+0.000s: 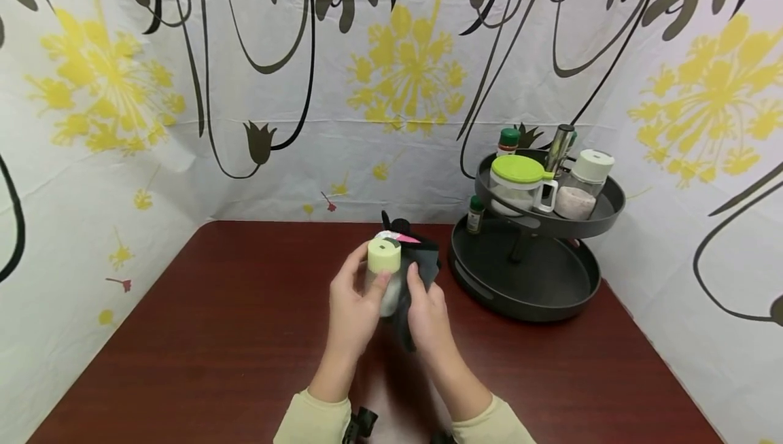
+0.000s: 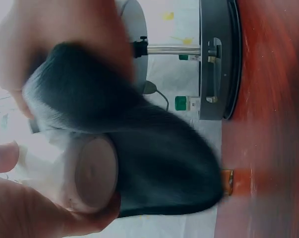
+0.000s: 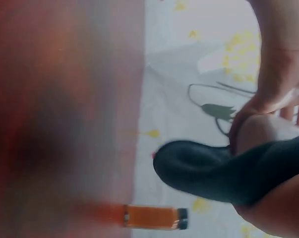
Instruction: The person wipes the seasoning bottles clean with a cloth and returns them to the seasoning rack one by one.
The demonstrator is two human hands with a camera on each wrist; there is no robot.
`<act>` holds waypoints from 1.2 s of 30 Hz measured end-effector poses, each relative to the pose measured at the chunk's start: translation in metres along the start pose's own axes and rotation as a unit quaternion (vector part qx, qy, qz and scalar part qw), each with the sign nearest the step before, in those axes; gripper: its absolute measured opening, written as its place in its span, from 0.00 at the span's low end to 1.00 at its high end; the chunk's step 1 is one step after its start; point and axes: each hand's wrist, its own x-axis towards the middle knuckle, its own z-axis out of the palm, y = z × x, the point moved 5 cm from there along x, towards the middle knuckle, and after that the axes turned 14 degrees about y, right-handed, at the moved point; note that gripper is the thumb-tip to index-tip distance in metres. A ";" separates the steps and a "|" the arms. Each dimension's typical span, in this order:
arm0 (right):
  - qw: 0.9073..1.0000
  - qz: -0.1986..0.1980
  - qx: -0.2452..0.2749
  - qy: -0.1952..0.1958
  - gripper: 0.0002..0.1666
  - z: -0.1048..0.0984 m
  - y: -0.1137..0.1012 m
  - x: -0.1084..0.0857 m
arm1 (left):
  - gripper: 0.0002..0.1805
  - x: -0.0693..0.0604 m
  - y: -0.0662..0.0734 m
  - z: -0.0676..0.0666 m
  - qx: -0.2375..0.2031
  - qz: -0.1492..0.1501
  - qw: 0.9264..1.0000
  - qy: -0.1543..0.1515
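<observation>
Above the middle of the table, my left hand (image 1: 355, 301) grips a clear jar with a pale yellow-green lid (image 1: 384, 260). Its thumb lies across the front, and the left wrist view shows the jar's round bottom (image 2: 94, 173). My right hand (image 1: 431, 315) holds a dark grey cloth (image 1: 422, 260) against the jar's right side. The cloth (image 3: 204, 171) hangs below the hands in a loose fold. Parts of both hands' fingers are hidden behind the jar and cloth.
A dark two-tier rotating tray (image 1: 526, 294) stands right of the hands. Its upper tier carries a green-lidded pot (image 1: 516, 179) and a white-capped jar (image 1: 584, 185). A small green-capped bottle (image 1: 475, 214) is on the lower tier. An orange-brown bottle (image 3: 151, 217) stands beyond the cloth.
</observation>
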 end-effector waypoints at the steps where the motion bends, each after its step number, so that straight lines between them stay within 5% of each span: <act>1: 1.000 0.009 -0.006 0.001 0.39 -0.001 0.004 0.002 | 0.29 0.001 0.000 0.001 0.000 0.000 1.000 -0.003; 8: 0.998 0.047 0.024 -0.022 0.39 -0.002 0.002 0.012 | 0.29 -0.001 -0.008 0.004 0.031 0.002 0.999 -0.015; 16: 0.995 0.006 0.101 -0.022 0.38 -0.006 -0.028 0.009 | 0.30 -0.005 -0.011 0.008 0.034 0.004 0.999 -0.014; 22: 0.997 0.016 0.067 -0.022 0.40 -0.002 -0.006 0.010 | 0.30 0.000 -0.006 0.007 0.019 0.027 0.999 0.002; 29: 0.998 0.061 -0.005 -0.035 0.42 -0.002 0.014 0.014 | 0.29 0.000 -0.002 0.004 0.019 0.009 1.000 -0.006; 36: 0.990 0.043 0.127 -0.052 0.37 -0.009 -0.027 0.011 | 0.31 -0.003 -0.003 0.007 0.031 0.024 0.999 -0.013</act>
